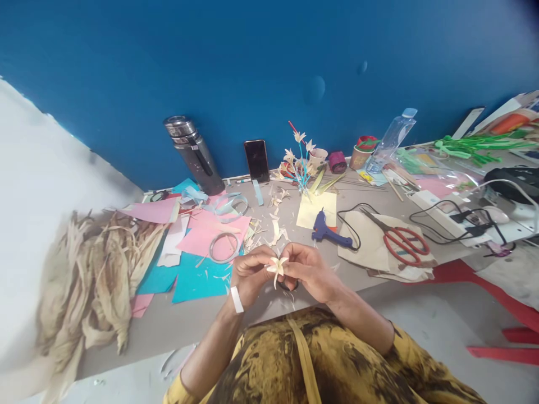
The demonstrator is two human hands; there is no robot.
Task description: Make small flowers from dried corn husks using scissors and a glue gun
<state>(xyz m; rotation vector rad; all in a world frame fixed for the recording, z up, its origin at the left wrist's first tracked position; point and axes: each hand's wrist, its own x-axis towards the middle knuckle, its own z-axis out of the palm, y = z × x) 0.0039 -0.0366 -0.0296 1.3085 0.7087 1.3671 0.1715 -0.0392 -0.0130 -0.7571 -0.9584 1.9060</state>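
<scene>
Between my two hands, just over the table's front edge, is a small cream flower (pixel 276 267) with pointed petals spread out. My left hand (pixel 251 274) pinches it from the left, a white strip around that wrist. From the other side my right hand (pixel 309 272) closes its fingers on the flower too. A dark rounded object (pixel 288 286) shows partly below my right fingers; what it is I cannot tell. Cream husk scraps (pixel 275 227) lie just beyond my hands. Similar flowers on blue stems (pixel 302 168) stand farther back.
Dried corn husks (pixel 101 280) heap at left beside pink paper (pixel 202 230) and a tape roll (pixel 223 247). A blue glue gun (pixel 330 233) and red-handled scissors (pixel 404 242) lie right. Along the wall stand a flask (pixel 197 160), phone (pixel 256 160) and plastic bottle (pixel 391 140).
</scene>
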